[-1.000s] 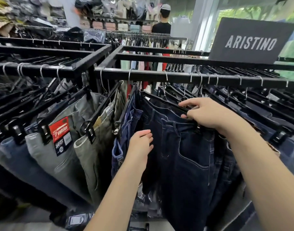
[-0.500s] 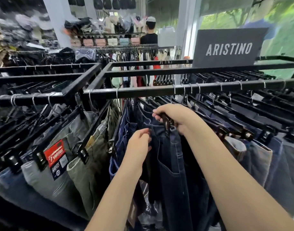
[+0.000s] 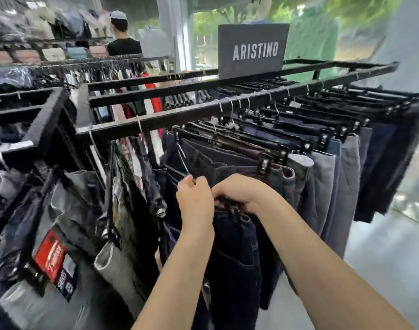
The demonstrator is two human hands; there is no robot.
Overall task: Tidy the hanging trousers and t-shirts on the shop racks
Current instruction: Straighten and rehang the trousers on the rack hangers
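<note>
Both hands were bunched together, knuckles nearly touching. My left hand [image 3: 196,201] was pinching the hanger [image 3: 183,160] at the base of its wire hook, and my right hand [image 3: 239,194] was curled tight over the waistband of the dark jeans [image 3: 234,253], right at the clip. The jeans hung straight down below my fists, long axis vertical, legs dropping out of view.

The bit that mattered: the hook stuck up and a little left from my left hand, toward the black rail [image 3: 156,120] above and ahead of me. It looked short of the rail, but honestly I couldn't tell for sure. My left hand was nearer the hook, so I'd guess it does the steering while the right carries the weight.

The rail ran off to my right and away, with the row of trousers [image 3: 322,186] packed along it and a gap roughly above my hands. Grey trousers [image 3: 68,210] with a red tag hung on my left. The ARISTINO sign [image 3: 253,50] sat on top of the rack, pale floor [image 3: 382,258] off to the right, and a person [image 3: 124,45] in a black shirt stood at the back.
</note>
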